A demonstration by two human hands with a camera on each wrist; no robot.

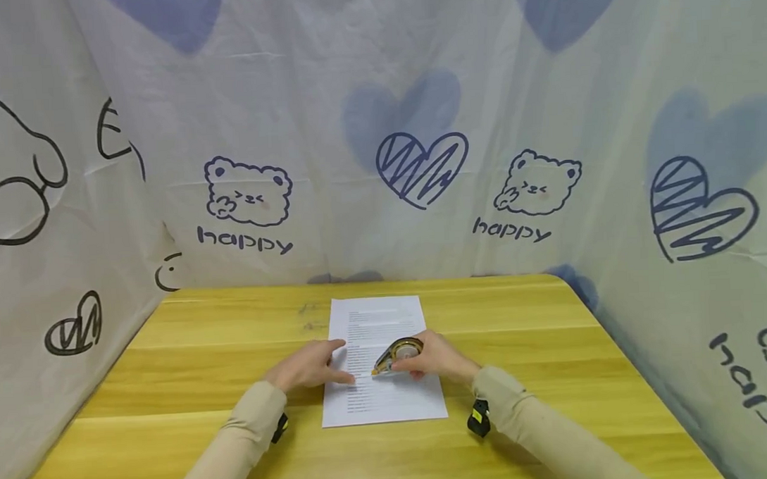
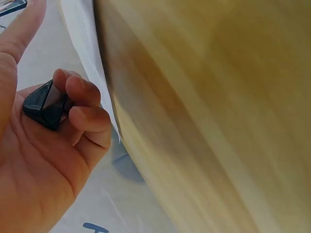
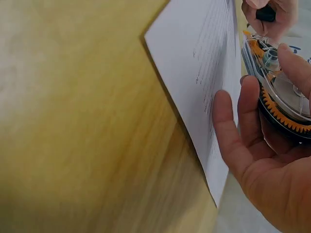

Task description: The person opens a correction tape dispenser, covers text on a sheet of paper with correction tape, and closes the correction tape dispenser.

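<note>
A printed sheet of paper (image 1: 405,401) lies on the table. My right hand (image 1: 440,357) grips a correction tape (image 1: 405,349) with a clear case and an orange gear wheel (image 3: 277,110). Its tip points left and down, over the printed lines; whether it touches the paper I cannot tell. On the sheet's left side, my left hand (image 1: 304,365) rests with thumb and index finger spread. The left wrist view shows that hand's other fingers curled round a small black cap-like piece (image 2: 46,106), held against the palm.
The yellow wood-grain table (image 1: 222,344) reaches back to a white cloth (image 1: 332,220) printed with hearts and bears, which also hangs at both sides. A black wrist device (image 1: 478,418) sits under the right sleeve, another (image 1: 279,428) under the left.
</note>
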